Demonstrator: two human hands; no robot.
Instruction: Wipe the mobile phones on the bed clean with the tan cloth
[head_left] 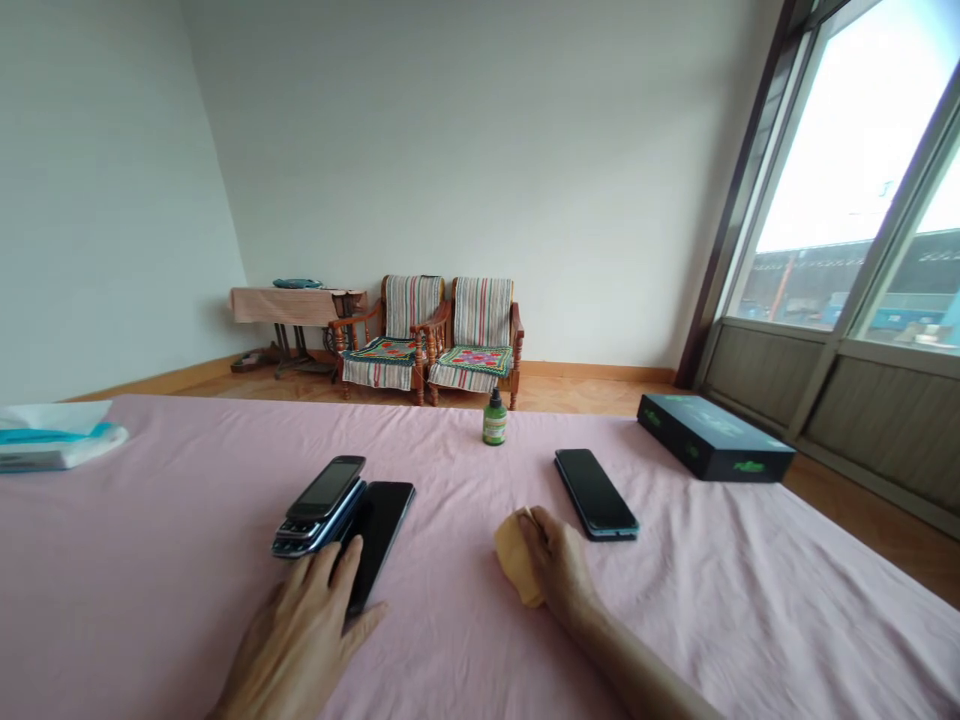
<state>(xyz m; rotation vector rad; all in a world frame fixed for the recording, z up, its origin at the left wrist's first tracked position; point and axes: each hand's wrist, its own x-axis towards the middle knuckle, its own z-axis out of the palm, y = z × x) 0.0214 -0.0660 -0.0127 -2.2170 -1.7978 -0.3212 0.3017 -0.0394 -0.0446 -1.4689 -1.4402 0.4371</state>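
My left hand (304, 620) lies with its fingers spread over the near end of a black smartphone (381, 525). Its fingertips also reach the lower edge of a stack of older slider phones (328, 490) beside that smartphone. Whether the hand presses or grips anything, I cannot make out. My right hand (559, 560) is closed around a folded yellow cloth (516, 560), held down at the pink sheet. Just beyond the right hand, a second dark smartphone (596, 495) lies flat, screen up, apart from the hand.
A green pump bottle (494, 420) stands near the far edge of the pink sheet (450, 640). At the right lies a black box (712, 437) with green lettering. A tissue pack (60, 440) sits far left. Two wooden armchairs (480, 330) and a cloth-covered table (289, 303) stand behind.
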